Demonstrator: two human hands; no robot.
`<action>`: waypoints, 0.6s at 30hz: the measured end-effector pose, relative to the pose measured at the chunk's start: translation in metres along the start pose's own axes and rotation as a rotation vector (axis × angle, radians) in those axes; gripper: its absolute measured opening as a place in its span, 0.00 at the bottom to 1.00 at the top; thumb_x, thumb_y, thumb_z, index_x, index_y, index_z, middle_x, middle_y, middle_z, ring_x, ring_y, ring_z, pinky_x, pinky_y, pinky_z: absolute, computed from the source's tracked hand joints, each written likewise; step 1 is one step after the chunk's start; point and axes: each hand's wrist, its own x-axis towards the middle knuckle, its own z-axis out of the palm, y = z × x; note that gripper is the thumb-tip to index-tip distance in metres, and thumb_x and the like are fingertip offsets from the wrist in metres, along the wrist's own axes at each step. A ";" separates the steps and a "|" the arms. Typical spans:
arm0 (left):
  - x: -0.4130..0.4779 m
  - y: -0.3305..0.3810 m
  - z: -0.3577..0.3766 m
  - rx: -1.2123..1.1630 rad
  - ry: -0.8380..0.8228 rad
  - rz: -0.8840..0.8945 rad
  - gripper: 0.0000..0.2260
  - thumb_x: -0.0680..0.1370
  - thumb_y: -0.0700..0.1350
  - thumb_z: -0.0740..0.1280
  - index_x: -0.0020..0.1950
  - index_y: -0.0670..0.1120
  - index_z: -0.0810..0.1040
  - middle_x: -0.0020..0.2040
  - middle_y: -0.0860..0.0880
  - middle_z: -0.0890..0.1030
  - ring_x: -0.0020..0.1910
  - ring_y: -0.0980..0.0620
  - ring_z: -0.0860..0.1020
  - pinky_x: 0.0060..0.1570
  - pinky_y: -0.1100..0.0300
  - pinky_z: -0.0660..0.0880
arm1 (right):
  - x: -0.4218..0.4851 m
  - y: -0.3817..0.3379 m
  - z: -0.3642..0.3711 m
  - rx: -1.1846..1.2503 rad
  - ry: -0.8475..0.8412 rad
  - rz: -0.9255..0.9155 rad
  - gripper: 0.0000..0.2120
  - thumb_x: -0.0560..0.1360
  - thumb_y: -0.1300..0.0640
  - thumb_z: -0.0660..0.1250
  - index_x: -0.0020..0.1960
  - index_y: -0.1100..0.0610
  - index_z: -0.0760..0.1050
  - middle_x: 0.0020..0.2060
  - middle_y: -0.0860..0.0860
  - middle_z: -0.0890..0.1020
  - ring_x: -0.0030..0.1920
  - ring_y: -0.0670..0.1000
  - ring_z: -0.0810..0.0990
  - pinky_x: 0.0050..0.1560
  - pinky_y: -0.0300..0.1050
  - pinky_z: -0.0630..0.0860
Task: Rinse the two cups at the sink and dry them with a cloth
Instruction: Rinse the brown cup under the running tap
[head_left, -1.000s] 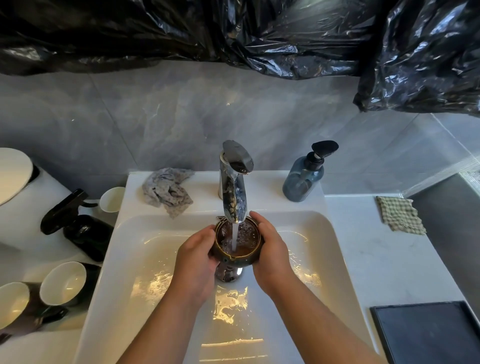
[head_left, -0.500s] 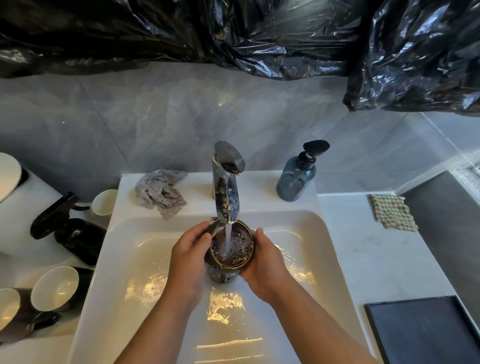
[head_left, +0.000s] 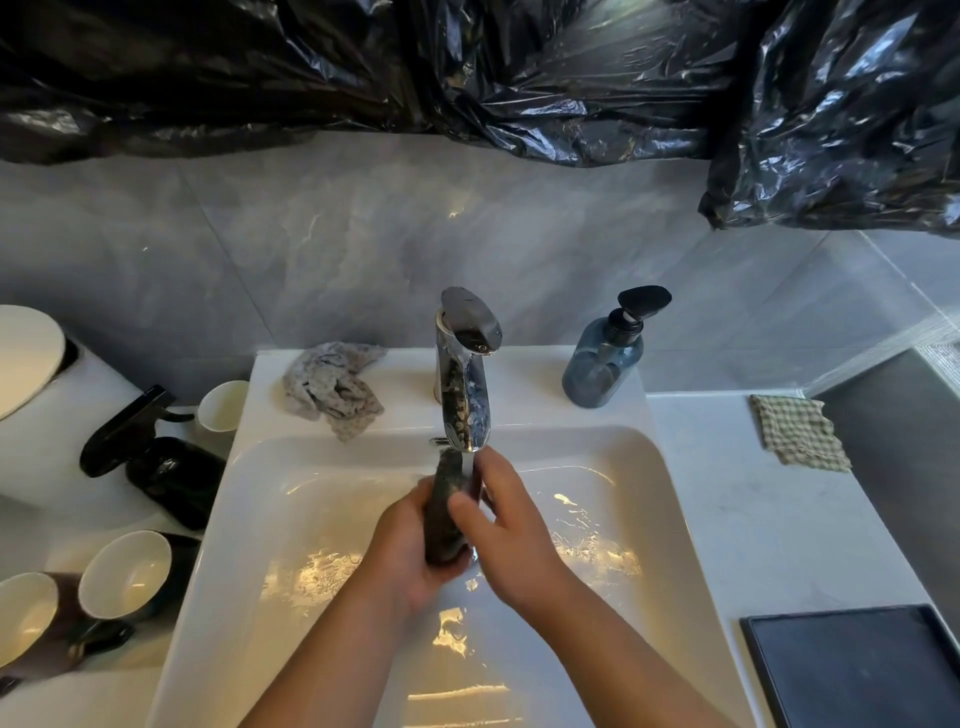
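Dark cup (head_left: 443, 512), upright earlier, is tipping sideways under the faucet (head_left: 464, 400), likely emptying. Left hand (head_left: 410, 556) and right hand (head_left: 506, 530) are gripping it.

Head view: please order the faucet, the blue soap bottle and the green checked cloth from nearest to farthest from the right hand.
From the right hand:
1. Faucet, just behind it, over the basin.
2. Soap bottle, back right on the sink ledge.
3. Checked cloth, far right on the counter.
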 end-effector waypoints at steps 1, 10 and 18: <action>0.002 -0.002 -0.002 0.020 -0.024 -0.005 0.11 0.80 0.50 0.63 0.51 0.45 0.82 0.39 0.44 0.84 0.43 0.45 0.82 0.36 0.56 0.78 | 0.001 -0.002 0.002 -0.052 -0.005 -0.044 0.08 0.75 0.57 0.65 0.53 0.50 0.72 0.51 0.46 0.75 0.50 0.42 0.75 0.49 0.31 0.72; -0.005 -0.007 0.007 0.117 -0.031 0.055 0.11 0.80 0.50 0.63 0.47 0.46 0.82 0.38 0.45 0.85 0.42 0.47 0.82 0.39 0.55 0.77 | 0.020 0.000 0.018 -0.032 0.250 0.125 0.07 0.76 0.55 0.68 0.41 0.52 0.72 0.44 0.51 0.76 0.42 0.46 0.76 0.42 0.38 0.71; 0.001 0.000 0.003 0.163 0.076 0.188 0.14 0.78 0.51 0.60 0.46 0.44 0.80 0.41 0.38 0.83 0.38 0.39 0.81 0.34 0.50 0.77 | 0.041 -0.005 0.016 0.198 0.340 0.362 0.16 0.79 0.59 0.57 0.34 0.52 0.73 0.36 0.56 0.77 0.39 0.53 0.76 0.42 0.50 0.73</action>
